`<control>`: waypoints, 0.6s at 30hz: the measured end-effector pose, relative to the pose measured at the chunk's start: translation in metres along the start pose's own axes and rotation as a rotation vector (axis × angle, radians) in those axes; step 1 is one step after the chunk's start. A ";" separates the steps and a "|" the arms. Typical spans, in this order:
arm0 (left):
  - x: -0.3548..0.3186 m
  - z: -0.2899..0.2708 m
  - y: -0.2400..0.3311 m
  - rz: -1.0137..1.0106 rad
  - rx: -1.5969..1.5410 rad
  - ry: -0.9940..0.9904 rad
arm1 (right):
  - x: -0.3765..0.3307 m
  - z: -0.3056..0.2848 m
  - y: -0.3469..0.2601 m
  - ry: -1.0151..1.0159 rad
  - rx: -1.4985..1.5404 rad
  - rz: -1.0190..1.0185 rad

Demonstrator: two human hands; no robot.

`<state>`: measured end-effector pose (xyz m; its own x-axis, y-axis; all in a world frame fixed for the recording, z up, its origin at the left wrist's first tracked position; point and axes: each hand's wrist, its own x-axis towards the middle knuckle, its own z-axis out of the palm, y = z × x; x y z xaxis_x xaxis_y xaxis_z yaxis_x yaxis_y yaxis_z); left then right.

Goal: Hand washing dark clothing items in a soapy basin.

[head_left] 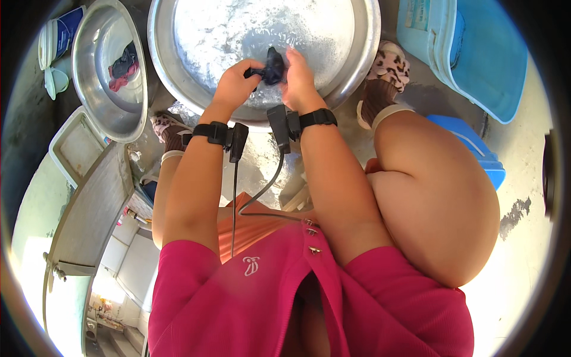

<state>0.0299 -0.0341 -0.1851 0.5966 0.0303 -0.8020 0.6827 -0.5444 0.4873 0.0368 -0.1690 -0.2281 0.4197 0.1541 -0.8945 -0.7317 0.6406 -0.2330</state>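
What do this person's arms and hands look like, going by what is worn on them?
Both hands, left hand and right hand, are bare. Each wrist carries a black strap with a small black device trailing a dark cable. Short pink sleeves cover the upper arms.

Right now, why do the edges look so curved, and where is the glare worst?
In the head view, the fisheye lens bends straight edges near the rim and darkens the corners. Sunlight glares hardest off the water in the big metal basin, around the dark cloth held by the left hand and right hand; the lower floor is washed out.
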 end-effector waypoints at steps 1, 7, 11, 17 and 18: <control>-0.009 0.001 0.012 0.066 -0.181 -0.011 | 0.003 -0.003 0.001 0.053 -0.007 0.047; -0.036 -0.009 0.038 0.262 -0.285 -0.209 | -0.011 0.011 -0.007 0.048 0.078 0.129; -0.042 -0.015 0.033 0.318 -0.249 -0.337 | -0.018 0.016 -0.015 0.066 0.140 0.255; -0.038 -0.013 0.019 0.367 -0.105 -0.405 | -0.007 0.011 -0.010 0.081 0.104 0.271; -0.028 -0.009 0.010 0.461 0.176 -0.319 | -0.003 0.011 -0.010 0.115 0.089 0.154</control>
<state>0.0238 -0.0328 -0.1545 0.6401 -0.4818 -0.5984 0.2865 -0.5730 0.7678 0.0483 -0.1674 -0.2188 0.2385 0.1718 -0.9558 -0.7301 0.6807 -0.0598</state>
